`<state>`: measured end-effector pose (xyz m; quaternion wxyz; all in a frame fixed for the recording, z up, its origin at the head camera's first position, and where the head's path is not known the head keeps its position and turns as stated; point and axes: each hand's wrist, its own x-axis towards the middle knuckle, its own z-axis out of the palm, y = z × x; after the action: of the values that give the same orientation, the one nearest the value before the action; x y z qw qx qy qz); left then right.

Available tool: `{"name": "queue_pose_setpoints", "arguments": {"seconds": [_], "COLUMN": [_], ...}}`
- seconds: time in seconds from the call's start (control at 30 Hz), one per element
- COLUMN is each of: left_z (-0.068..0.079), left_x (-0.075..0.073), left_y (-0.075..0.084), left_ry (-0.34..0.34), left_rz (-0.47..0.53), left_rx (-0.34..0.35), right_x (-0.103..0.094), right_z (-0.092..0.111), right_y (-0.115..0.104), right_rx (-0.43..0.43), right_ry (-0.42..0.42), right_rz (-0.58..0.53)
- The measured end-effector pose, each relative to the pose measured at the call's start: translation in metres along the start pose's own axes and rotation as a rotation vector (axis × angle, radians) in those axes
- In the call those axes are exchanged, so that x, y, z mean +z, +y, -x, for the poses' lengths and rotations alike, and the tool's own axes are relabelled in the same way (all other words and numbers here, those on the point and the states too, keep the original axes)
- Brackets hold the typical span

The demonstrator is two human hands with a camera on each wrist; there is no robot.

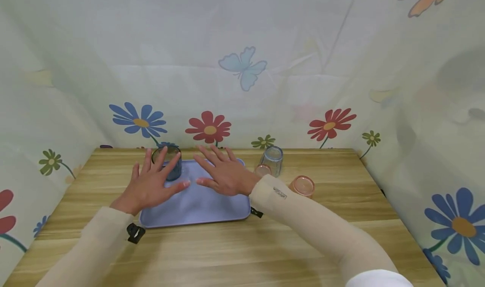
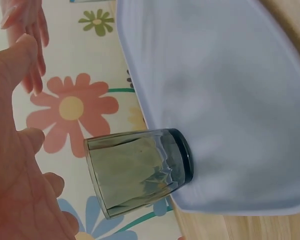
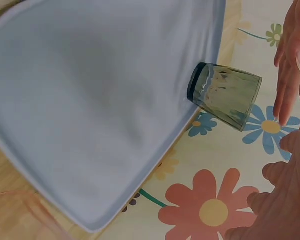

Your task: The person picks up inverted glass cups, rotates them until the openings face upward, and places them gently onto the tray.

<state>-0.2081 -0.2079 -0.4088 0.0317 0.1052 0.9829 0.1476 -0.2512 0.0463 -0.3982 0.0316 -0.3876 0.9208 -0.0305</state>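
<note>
Over lilac tray point(image 1: 204, 209): L hand point(image 1: 149, 188) & R hand point(image 1: 227, 175), both w/ fingers straight & spread wide, gripping nothing. At tray's far L corner: dark glass point(image 2: 137, 167), upright, w/ visible gap to L hand in wrist views. Off tray's R side, on table point(image 1: 212, 257): clear glass point(image 1: 273, 162), pink glass point(image 1: 262, 170) just beside, & second pink glass point(image 1: 303, 186) partly behind R sleeve point(image 1: 299, 211). If handling dark glass, prob best done w/ L hand, being nearest: go past rim w/o brushing it (tip risk imo), then wrap fingers low round sides. Lift straight, no dragging. Use R hand only to steady tray; mind R sleeve nr pink glasses.
</note>
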Motion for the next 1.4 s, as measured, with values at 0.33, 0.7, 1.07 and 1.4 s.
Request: {"name": "queue_pose_setpoints", "arguments": {"seconds": [0.33,0.7,1.07,1.4], "left_z": [0.015,0.024,0.036,0.042], "left_x": [0.004,0.013,0.020,0.029], "left_y": [0.004,-0.001,-0.009,-0.015], "left_ry": [-0.003,0.004,-0.007,-0.022], "left_rz": [-0.009,-0.024,-0.001,0.004], "left_rx": [-0.001,-0.006,-0.019,-0.023], "right_x": [-0.002,0.001,0.001,0.002], "right_z": [0.020,0.041,0.056,0.069], "right_y": [0.008,0.021,0.033,0.046], "right_rx": [-0.006,-0.013,0.039,0.082], "right_ry": [-0.008,0.004,-0.013,-0.003], "right_rz": [0.036,0.030,0.057,-0.013]}}
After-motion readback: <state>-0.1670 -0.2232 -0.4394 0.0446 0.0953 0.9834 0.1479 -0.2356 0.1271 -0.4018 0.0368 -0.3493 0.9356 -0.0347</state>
